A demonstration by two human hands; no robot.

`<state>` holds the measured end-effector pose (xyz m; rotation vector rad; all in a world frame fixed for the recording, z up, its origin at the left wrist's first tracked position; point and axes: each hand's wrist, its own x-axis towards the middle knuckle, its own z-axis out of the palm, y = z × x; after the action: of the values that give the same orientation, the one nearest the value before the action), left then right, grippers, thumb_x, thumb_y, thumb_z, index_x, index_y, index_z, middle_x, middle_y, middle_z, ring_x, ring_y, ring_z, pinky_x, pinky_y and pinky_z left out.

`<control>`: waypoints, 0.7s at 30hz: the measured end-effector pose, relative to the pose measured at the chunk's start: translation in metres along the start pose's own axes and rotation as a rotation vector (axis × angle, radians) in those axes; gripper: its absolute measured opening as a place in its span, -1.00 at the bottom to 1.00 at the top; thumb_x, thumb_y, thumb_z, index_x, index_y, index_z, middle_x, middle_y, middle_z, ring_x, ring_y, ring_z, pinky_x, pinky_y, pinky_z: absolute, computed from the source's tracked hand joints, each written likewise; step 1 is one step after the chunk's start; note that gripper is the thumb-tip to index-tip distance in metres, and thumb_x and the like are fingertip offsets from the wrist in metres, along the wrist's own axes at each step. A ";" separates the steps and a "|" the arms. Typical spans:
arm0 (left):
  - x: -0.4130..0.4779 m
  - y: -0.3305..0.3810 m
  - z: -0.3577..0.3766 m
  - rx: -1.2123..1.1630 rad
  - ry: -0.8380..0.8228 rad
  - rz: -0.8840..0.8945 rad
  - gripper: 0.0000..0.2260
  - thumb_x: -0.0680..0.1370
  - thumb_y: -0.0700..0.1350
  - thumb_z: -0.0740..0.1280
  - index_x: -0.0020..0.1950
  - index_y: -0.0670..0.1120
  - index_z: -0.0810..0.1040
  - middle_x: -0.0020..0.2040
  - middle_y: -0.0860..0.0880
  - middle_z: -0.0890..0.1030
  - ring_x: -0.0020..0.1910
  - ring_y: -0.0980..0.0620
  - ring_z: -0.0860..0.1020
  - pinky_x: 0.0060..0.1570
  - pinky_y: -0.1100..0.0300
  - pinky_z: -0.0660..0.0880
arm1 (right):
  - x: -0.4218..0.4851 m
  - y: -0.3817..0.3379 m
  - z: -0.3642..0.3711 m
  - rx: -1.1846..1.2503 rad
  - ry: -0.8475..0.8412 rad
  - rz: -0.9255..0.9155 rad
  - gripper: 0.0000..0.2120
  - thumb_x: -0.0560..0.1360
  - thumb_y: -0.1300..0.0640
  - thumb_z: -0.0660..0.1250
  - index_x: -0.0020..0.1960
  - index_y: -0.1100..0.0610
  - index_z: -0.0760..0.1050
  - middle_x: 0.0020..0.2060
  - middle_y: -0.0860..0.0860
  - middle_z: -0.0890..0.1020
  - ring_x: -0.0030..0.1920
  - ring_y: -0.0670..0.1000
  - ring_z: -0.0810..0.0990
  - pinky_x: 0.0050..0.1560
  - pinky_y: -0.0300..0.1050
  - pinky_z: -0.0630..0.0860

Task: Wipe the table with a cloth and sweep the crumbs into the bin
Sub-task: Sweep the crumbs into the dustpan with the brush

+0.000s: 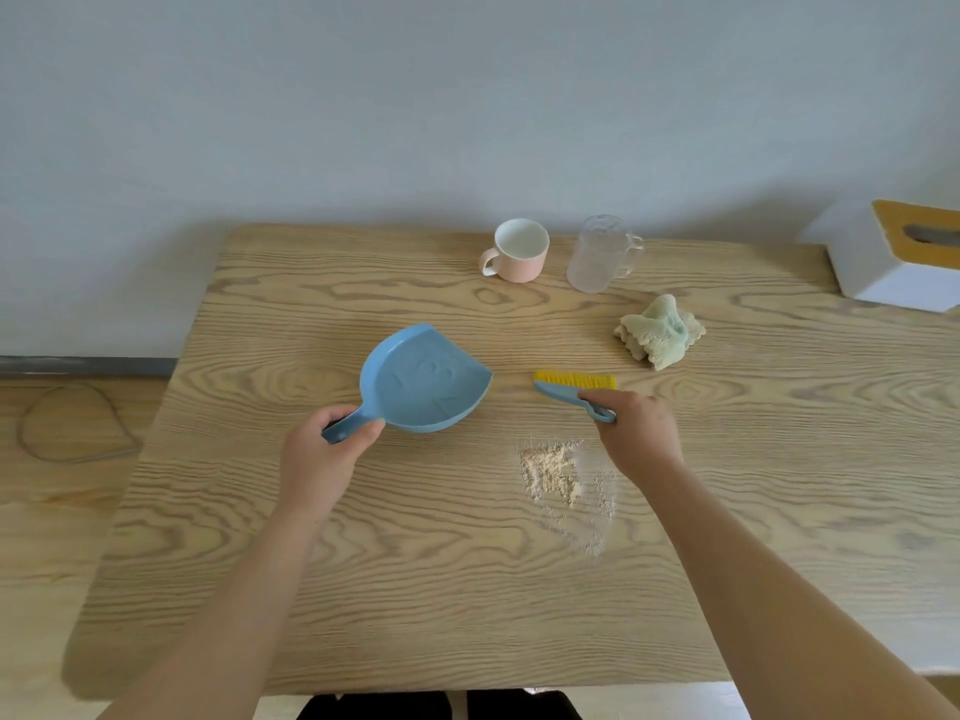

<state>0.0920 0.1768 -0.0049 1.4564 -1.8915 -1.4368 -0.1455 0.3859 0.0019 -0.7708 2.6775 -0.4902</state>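
Note:
My left hand (324, 449) grips the handle of a blue dustpan (423, 381) that lies on the wooden table (415, 589), its open mouth facing right. My right hand (636, 433) holds the handle of a small blue brush (571, 388) with yellow bristles, lying just right of the dustpan. A patch of pale crumbs (563, 478) spreads on the table below the brush, beside my right wrist. A crumpled green and beige cloth (660, 332) lies farther back on the right.
A pink mug (517, 250) and a clear glass mug (600, 254) stand near the table's far edge. A white box with a yellow top (893, 257) sits at the right. A wire loop (72, 423) lies on the floor at the left.

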 end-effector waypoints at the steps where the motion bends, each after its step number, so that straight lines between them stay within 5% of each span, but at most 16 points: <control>1: 0.002 0.000 -0.002 0.000 -0.005 0.001 -0.79 0.42 -0.02 0.47 0.01 0.01 0.58 -0.11 0.14 0.61 -0.09 0.21 0.54 -0.19 0.31 0.38 | -0.005 -0.004 0.000 -0.013 -0.029 0.006 -0.68 0.51 0.20 0.26 0.17 -0.11 0.57 -0.24 -0.04 0.63 -0.34 -0.01 0.51 -0.46 -0.19 0.36; 5: 0.012 -0.001 -0.003 0.007 -0.036 -0.004 -0.76 0.41 -0.02 0.48 0.04 0.00 0.59 -0.08 0.12 0.62 -0.07 0.20 0.55 -0.17 0.30 0.40 | -0.032 -0.021 -0.007 -0.091 -0.111 -0.031 -0.79 0.52 0.05 0.28 0.05 -0.19 0.60 -0.30 -0.09 0.63 -0.30 -0.01 0.55 -0.37 -0.14 0.45; 10: 0.021 0.001 -0.006 0.010 -0.061 0.003 -0.74 0.41 -0.02 0.48 0.06 -0.01 0.59 -0.06 0.12 0.62 -0.07 0.21 0.54 -0.19 0.33 0.39 | -0.038 -0.039 -0.018 0.055 0.045 0.114 -0.76 0.47 0.08 0.28 -0.37 -0.04 0.44 -0.49 0.00 0.46 -0.36 0.12 0.49 -0.43 -0.14 0.29; 13: 0.024 0.004 -0.012 0.009 -0.072 0.015 -0.76 0.41 -0.02 0.48 0.04 0.01 0.58 -0.07 0.12 0.61 -0.08 0.22 0.53 -0.20 0.33 0.37 | -0.032 -0.051 -0.014 0.425 0.203 0.282 -0.79 0.43 0.13 0.31 -0.33 0.22 0.53 -0.46 0.12 0.57 -0.37 0.12 0.57 -0.37 -0.08 0.50; 16: 0.029 0.004 -0.018 0.008 -0.083 0.019 -0.77 0.41 -0.01 0.48 0.03 0.02 0.58 -0.08 0.11 0.61 -0.10 0.18 0.54 -0.17 0.28 0.40 | -0.034 -0.072 0.004 0.908 0.204 0.517 -0.83 0.42 0.24 0.36 -0.35 0.15 0.55 -0.36 0.10 0.65 -0.34 0.09 0.66 -0.20 0.08 0.64; 21: 0.034 0.002 -0.020 0.026 -0.123 0.034 -0.77 0.40 -0.02 0.49 0.02 0.02 0.59 -0.09 0.12 0.62 -0.08 0.14 0.56 -0.14 0.23 0.43 | -0.049 -0.079 0.043 0.820 0.109 0.647 -0.84 0.41 0.24 0.33 -0.25 0.31 0.60 -0.39 0.13 0.66 -0.47 0.01 0.63 -0.45 -0.19 0.51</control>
<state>0.0922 0.1373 -0.0045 1.3688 -2.0060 -1.5233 -0.0541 0.3398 0.0051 0.3430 2.2748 -1.3111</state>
